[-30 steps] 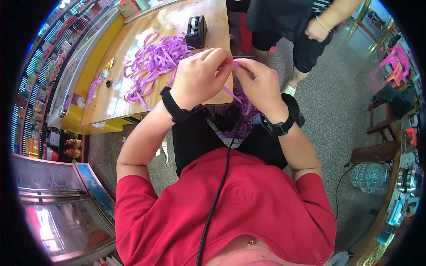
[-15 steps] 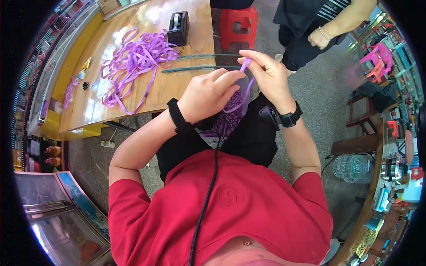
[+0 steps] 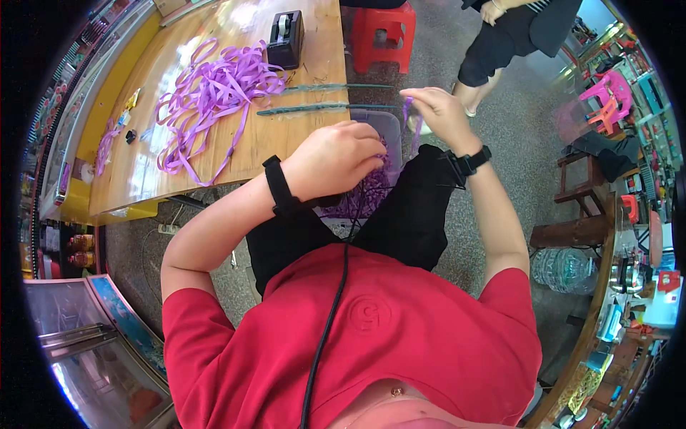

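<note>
My right hand [image 3: 444, 120] pinches a purple ribbon [image 3: 416, 137] that hangs from its fingertips, right of the far ends of two dark green strips [image 3: 325, 108]. The strips lie side by side on the table and jut past its right edge. My left hand [image 3: 337, 159] is curled, its back toward me, over a clear plastic bin [image 3: 391, 127]; whatever its fingers hold is hidden. Many purple ribbon pieces [image 3: 361, 202] fill the bin between my knees. A heap of loose purple ribbon [image 3: 225, 89] lies on the table to the left.
A black tape dispenser [image 3: 286, 39] stands beside the heap on the wooden table [image 3: 307, 143]. Beyond the table's right edge is a red stool [image 3: 384, 39]. Another person [image 3: 500, 50] is on the floor at far right. A large water bottle [image 3: 564, 270] lies near the right-hand shelves.
My hands have moved apart: the right goes rightward with the ribbon, the left comes down slightly over the bin. The other person has shifted farther back.
</note>
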Tool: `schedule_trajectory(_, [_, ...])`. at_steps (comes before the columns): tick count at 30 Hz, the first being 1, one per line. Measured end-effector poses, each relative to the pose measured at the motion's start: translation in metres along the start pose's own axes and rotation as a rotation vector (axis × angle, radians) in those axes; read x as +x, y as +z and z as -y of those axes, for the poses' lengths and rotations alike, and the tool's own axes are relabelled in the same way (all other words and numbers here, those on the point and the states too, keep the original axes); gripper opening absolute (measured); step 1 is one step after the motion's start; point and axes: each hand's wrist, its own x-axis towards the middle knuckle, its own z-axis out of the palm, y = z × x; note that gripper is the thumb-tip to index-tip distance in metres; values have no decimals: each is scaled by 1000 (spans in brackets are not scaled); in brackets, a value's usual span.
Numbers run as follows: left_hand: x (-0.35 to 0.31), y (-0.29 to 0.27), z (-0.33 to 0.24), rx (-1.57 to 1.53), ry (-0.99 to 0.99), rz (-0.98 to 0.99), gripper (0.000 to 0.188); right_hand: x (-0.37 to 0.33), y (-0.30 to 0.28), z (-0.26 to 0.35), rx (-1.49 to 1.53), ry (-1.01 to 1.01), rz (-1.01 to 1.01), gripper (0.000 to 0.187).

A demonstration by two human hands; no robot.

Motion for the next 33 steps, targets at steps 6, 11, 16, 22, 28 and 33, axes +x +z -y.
schedule_trajectory(6, [35,-20,29,136,-79,8,18,31,25,-26,-3,-114,-39,22])
schedule_trajectory(11, [69,-31,84,108,-80,-61,17,44,53,-44,429,129,87,25])
schedule_trajectory(16, [70,-19,119,34,-115,-77,19,44,87,-29,835,300,102,24])
schedule_trajectory(22, [63,-11,132,1,-122,100,23,39,108,-22,960,337,-11,22])
schedule_trajectory(28, [63,-4,137,58,-63,90,22,9,152,-33,1000,529,120,21])
schedule_trajectory(33, [62,-6,136,55,-117,120,24,-62,202,-31,1110,861,351,18])
